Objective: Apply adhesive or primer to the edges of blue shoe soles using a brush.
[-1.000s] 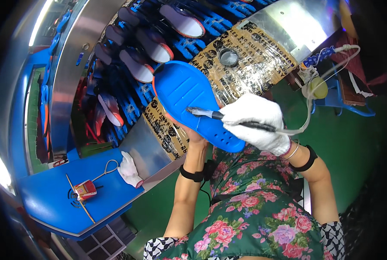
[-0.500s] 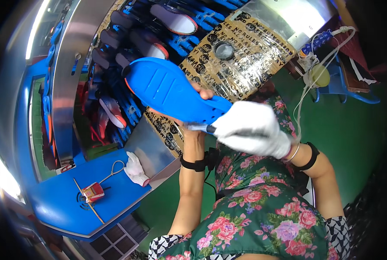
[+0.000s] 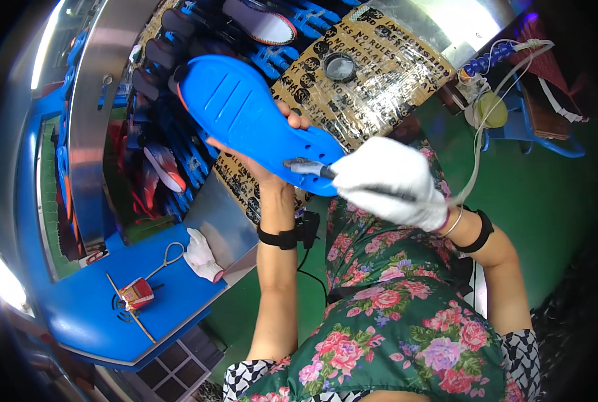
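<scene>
A blue shoe sole (image 3: 228, 100) is held up in front of me, tilted, with an orange-red edge showing at its far left end. My bare left hand (image 3: 264, 171) grips it from beneath, fingertips over the far edge and thumb along the near side. In a white knit glove, my right hand (image 3: 393, 181) is closed around a thin dark-handled brush (image 3: 306, 166). The brush's bristles rest on the sole's near right part, beside several small holes. Motion slightly smears the gloved hand.
Beyond the sole lies a tape-covered board (image 3: 373, 74) with a small round dark-rimmed pot (image 3: 339, 67). Several shoes (image 3: 262, 23) stand on a rack at the back left. A white glove (image 3: 202, 256) and a red box (image 3: 137, 293) lie on the blue table (image 3: 78, 315). A pale hose (image 3: 476, 157) hangs at right.
The brush tip has moved from the sole's near edge onto its surface. Left hand and sole have shifted slightly left, and the sole's far end sits higher in view.
</scene>
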A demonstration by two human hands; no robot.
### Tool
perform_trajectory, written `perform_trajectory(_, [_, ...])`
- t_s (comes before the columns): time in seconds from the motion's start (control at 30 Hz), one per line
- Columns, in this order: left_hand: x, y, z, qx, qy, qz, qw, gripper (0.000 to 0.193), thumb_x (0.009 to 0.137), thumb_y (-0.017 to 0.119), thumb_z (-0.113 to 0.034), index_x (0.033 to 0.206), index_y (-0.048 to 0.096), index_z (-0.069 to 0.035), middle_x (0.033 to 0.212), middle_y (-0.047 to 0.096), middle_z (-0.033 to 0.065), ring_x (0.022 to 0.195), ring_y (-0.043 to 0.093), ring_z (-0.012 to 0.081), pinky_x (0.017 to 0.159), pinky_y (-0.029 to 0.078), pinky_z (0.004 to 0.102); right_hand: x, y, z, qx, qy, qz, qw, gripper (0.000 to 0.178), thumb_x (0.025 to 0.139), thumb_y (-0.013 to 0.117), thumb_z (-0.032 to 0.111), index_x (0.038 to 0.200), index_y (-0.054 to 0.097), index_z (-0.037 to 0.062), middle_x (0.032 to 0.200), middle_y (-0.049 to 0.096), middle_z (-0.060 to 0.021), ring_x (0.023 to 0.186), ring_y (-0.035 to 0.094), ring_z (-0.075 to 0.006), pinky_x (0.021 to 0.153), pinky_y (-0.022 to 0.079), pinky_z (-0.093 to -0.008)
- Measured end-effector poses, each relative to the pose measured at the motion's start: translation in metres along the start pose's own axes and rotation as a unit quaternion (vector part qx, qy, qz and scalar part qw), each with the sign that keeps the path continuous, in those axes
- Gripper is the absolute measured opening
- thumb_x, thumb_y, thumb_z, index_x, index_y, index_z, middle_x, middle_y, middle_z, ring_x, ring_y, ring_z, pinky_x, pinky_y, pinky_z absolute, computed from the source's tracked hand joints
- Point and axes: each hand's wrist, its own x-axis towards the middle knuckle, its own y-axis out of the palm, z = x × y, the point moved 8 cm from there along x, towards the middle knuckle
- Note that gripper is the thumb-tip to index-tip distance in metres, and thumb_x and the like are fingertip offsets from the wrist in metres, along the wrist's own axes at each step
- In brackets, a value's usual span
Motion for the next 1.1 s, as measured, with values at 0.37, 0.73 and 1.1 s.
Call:
perform_trajectory(0.37, [0.007, -0.013, 0.019, 0.033, -0.261, 0.026, 0.964, 0.126, 0.072, 0.032, -0.101, 0.15, 0.042, -0.001, 0.119, 0.067, 0.0259, 0.092, 0.074, 0.0396, 0.075, 0.065, 0.0516, -0.003, 0.018, 0.006, 0.028, -0.05, 0.095, 0.994, 0.033, 0.072, 0.083, 0.0, 0.103, 0.078, 0.0086, 0.102, 0.077, -0.011, 0.085, 0.073, -0.0271, 0.074, 0.057, -0.0367])
perform_trajectory(0.73, [0.009, -0.004, 0.032, 0.358, -0.318, -0.012, 0.878, 0.112, 0.084, 0.039, -0.091, 0.154, 0.04, -0.003, 0.133, 0.063, 0.0274, 0.1, 0.074, 0.0377, 0.08, 0.065, 0.0528, -0.01, 0.035, 0.011, 0.034, -0.093, 0.192, 0.976, 0.032, 0.077, 0.079, -0.001, 0.107, 0.076, 0.0094, 0.103, 0.075, -0.0106, 0.084, 0.071, -0.0277, 0.071, 0.057, -0.0377])
perform_trajectory(1.1, [0.019, -0.028, 0.035, 0.097, -0.317, 0.018, 0.943, 0.1, 0.091, 0.032, -0.085, 0.143, 0.053, -0.002, 0.124, 0.067, 0.0225, 0.101, 0.073, 0.0334, 0.079, 0.065, 0.0439, -0.027, 0.025, -0.059, 0.342, 0.355, 0.043, 0.869, 0.016, 0.083, 0.078, 0.0, 0.099, 0.077, -0.0016, 0.097, 0.076, -0.0113, 0.077, 0.069, -0.0129, 0.07, 0.056, -0.0261])
